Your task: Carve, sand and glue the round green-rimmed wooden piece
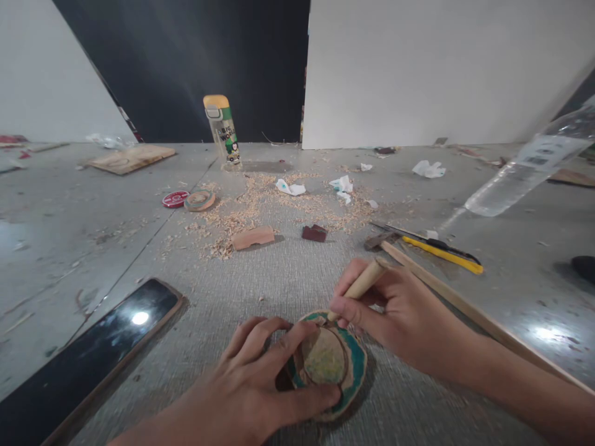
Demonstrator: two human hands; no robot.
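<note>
A round wood slice (pixel 325 365) lies on the grey cloth-like surface, with a teal-green ring painted around its rim and a yellowish-green patch in the middle. My left hand (pixel 274 365) grips it from the left, thumb across the near edge and fingers across the far-left side. In my right hand (pixel 390 310), a pale wooden-handled tool (pixel 365 286) is pinched at a slant. Its lower end meets the disc's far rim near my left fingertips; the tip is hidden, so its exact kind does not show.
A hammer (pixel 432 282) and a yellow-black cutter knife (pixel 441 253) lie to the right, beneath a tilted clear plastic bottle (pixel 515 173). A phone (pixel 97 359) lies left. Ahead are wood shavings, a wood block (pixel 253 238), a dark red piece (pixel 315 233) and an upright drinking bottle (pixel 224 133).
</note>
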